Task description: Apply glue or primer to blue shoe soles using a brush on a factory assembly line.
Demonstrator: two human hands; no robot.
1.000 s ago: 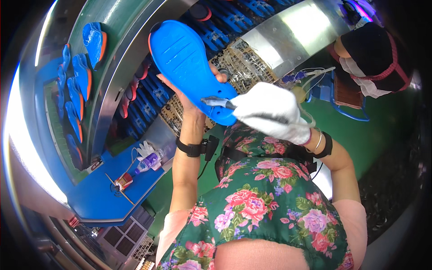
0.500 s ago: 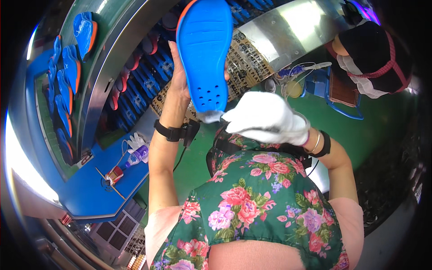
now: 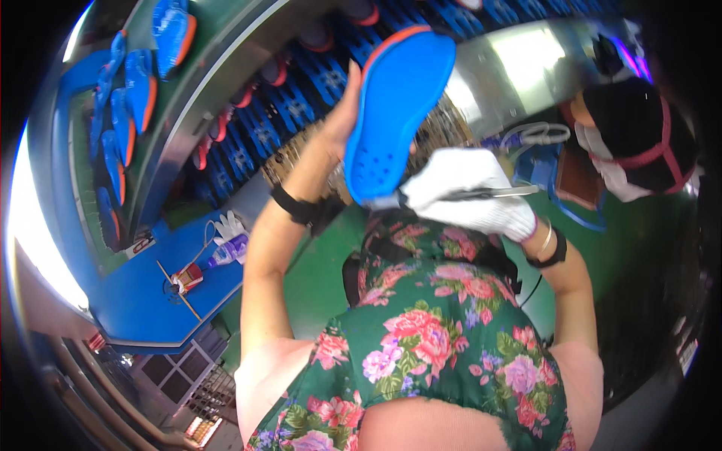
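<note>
A blue insole point(image 3: 402, 94) with an orange rim and small holes in its heel is held up in front of me, tilted, heel toward me. My bare left hand point(image 3: 342, 120) is closed round its left edge, the fingers mostly hidden behind it. My right hand point(image 3: 459, 177), in a white glove, is shut on a slim tool point(image 3: 517, 191) with a dark handle and a shiny metal end; its exact kind cannot be made out. The tool's other, greyish end lies against or right beside the insole's heel edge.
More insoles point(image 3: 141, 86) lie on the green surface at left; rows of others fill the far side. A blue table point(image 3: 135, 301) bears a purple bottle point(image 3: 229, 252) and white gloves. At right, another person point(image 3: 632, 135) is near a blue-framed chair point(image 3: 575, 203).
The insole has shifted right in view and tilted, its toe end leaning right. My gloved right hand has turned, and the slim tool's metal end now shows. The whole view has shifted too.
</note>
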